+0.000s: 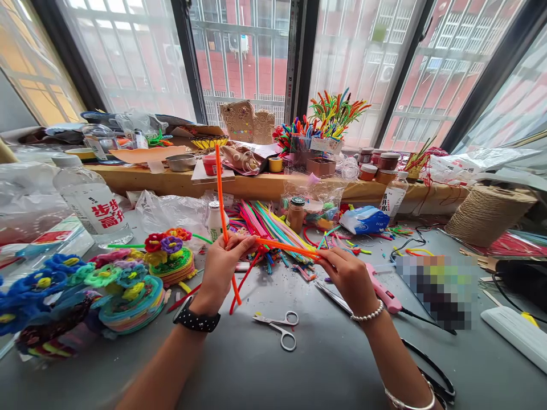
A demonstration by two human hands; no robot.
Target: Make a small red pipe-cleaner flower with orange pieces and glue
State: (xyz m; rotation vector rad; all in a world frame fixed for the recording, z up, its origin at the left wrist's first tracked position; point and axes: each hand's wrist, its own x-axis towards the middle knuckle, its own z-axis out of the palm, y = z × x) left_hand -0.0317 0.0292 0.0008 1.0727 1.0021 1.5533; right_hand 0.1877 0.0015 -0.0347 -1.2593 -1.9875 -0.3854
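Orange pipe cleaners (220,193) are held above the table between my two hands. My left hand (220,270), with a black watch on its wrist, pinches them where an upright length meets a sideways one. At the other end, my right hand (348,279) pinches the tip of the sideways length, which is stretched nearly straight. Small scissors (277,327) lie partly spread on the table below and between my hands. A red pipe cleaner (245,282) hangs or lies just behind my left hand; I cannot tell which.
Pipe-cleaner flowers (47,279) crowd the left side beside a water bottle (94,199). A bundle of coloured pipe cleaners (267,225) lies behind my hands. To the right are a pink glue gun (382,290), a twine spool (487,213) and a white device (515,341).
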